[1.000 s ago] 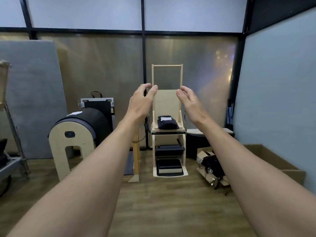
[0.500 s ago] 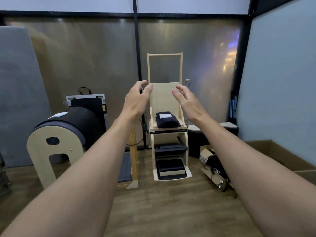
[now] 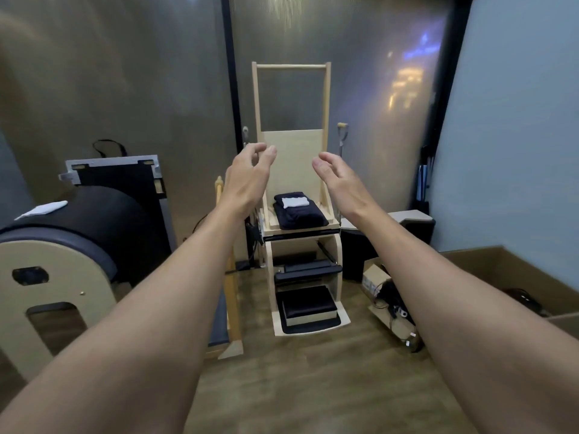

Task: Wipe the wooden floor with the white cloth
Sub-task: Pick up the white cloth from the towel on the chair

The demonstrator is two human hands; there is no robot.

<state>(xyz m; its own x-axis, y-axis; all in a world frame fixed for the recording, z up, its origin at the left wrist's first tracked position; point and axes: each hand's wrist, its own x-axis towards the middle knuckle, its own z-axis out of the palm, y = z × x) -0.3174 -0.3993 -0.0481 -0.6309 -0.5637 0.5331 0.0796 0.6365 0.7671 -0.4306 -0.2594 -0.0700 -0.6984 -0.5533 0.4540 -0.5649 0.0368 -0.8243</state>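
I see both arms stretched out ahead over the wooden floor [image 3: 282, 386]. The left hand [image 3: 249, 180] and right hand [image 3: 336, 180] hang in the air side by side, palms turned inward, fingers loosely curled and spread, holding nothing. Just beyond and between them stands a pale wooden chair frame [image 3: 293, 98]. The white cloth [image 3: 295, 202] lies folded on a dark cushion [image 3: 300, 214] on its seat, below the hands. A black barrel [image 3: 81, 223] sits at the left.

Open wooden floor [image 3: 282, 380] ahead; barrel [image 3: 72, 245] left, wooden chair [image 3: 297, 214] centre, cardboard box [image 3: 513, 277] right.
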